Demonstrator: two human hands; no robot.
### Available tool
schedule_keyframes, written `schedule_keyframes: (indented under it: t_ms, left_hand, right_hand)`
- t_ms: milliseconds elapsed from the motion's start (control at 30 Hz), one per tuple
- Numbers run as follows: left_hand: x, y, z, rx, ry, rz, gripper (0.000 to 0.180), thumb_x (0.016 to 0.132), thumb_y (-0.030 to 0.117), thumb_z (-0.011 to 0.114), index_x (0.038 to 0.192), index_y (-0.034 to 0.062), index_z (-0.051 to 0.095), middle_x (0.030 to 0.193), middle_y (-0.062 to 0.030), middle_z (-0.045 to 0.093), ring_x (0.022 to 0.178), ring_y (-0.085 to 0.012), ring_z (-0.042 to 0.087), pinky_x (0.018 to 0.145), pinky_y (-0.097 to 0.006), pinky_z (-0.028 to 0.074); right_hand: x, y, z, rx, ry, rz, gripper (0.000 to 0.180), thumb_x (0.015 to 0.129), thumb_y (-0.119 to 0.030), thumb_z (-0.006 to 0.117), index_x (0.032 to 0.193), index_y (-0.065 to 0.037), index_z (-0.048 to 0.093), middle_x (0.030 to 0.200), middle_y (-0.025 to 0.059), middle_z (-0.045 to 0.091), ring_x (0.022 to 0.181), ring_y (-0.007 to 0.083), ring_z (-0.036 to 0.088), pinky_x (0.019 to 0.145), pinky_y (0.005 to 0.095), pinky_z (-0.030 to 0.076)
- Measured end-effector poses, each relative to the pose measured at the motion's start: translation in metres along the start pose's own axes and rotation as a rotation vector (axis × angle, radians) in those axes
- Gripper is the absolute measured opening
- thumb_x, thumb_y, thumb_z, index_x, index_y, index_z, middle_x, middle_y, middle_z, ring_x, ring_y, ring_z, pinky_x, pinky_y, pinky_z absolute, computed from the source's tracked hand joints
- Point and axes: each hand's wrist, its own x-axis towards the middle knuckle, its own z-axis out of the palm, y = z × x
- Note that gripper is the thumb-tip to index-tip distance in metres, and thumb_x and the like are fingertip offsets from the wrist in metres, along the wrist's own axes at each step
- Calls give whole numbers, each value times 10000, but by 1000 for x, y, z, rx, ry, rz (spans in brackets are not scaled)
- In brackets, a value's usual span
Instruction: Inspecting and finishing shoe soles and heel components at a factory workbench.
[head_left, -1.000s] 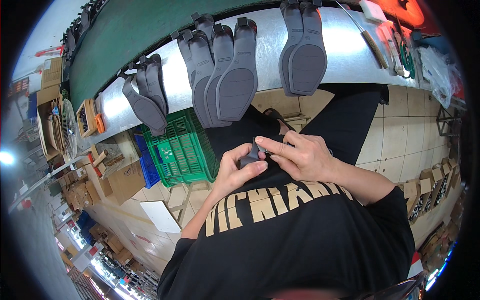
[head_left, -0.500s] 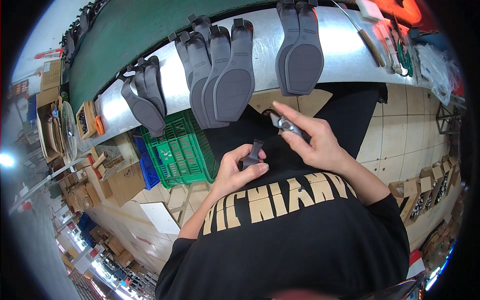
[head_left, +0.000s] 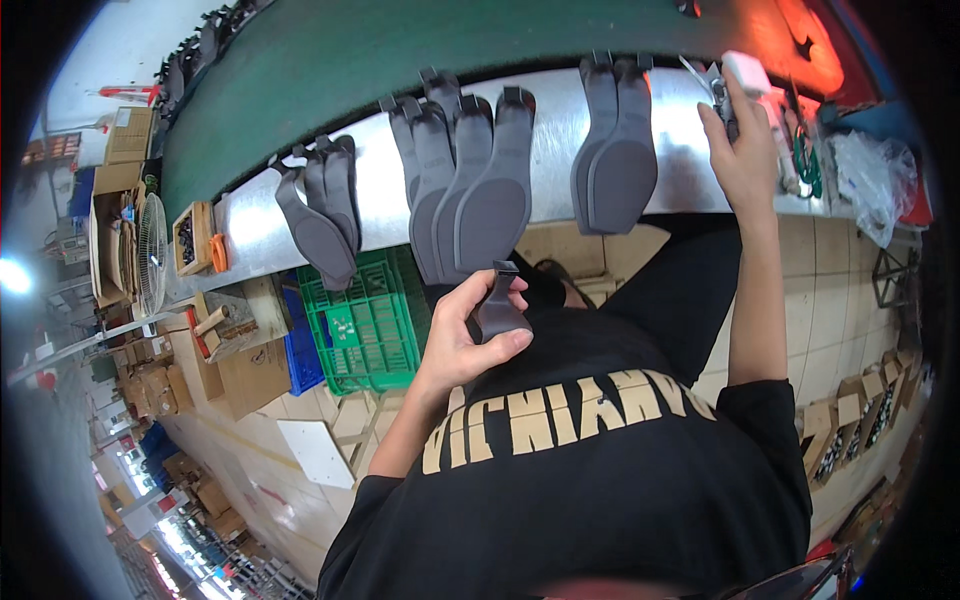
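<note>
My left hand (head_left: 462, 340) is in front of my chest, closed around a small dark grey sole piece (head_left: 497, 308) that stands upright between thumb and fingers. My right hand (head_left: 742, 150) is stretched up to the steel ledge (head_left: 548, 140) at the upper right. Its fingertips pinch a small metal tool (head_left: 717, 88) beside a white block (head_left: 748, 72). Between my hands, grey shoe soles hang over the ledge's edge in three groups: one on the left (head_left: 318, 215), one in the middle (head_left: 465, 190) and a pair on the right (head_left: 615, 155).
A green conveyor belt (head_left: 400, 55) runs behind the ledge. Under the ledge stand a green plastic crate (head_left: 362, 325) and a blue crate (head_left: 299, 350). A fan (head_left: 151, 255) and cardboard boxes (head_left: 250, 375) are at the left; clear plastic bags (head_left: 868, 180) lie at the right.
My right hand left the grey piece, took the small metal tool away and rose to the ledge at the upper right. My left hand kept the piece and lifted it slightly.
</note>
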Motion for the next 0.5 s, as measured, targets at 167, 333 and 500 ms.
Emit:
schedule_keyframes:
  t_ms: [167,333,500]
  left_hand:
    - [20,-3,-10,120,92,362,593,721,221,796,1197,-66,586,1085,-122,626,1051,-199,623,929,-310,477]
    - [30,0,-3,-71,249,347,709,741,279,769,1307,-71,524,1077,-100,621,1091,-249,629,963,-336,456]
    - [36,-7,0,-213,252,337,761,799,152,746,1449,-52,408,1105,-96,591,1065,-173,597,923,-281,462]
  right_hand:
    - [24,30,36,-231,-77,-24,520,889,-244,653,1379,-102,550,1013,177,610,910,339,610,787,448,503]
    - [22,34,45,-410,-82,-150,389,852,-193,690,1218,-65,652,1000,161,630,926,340,603,783,465,511]
    - [-12,-56,16,538,-87,-29,132,895,-64,672,1015,-29,715,860,56,675,750,139,604,672,277,484]
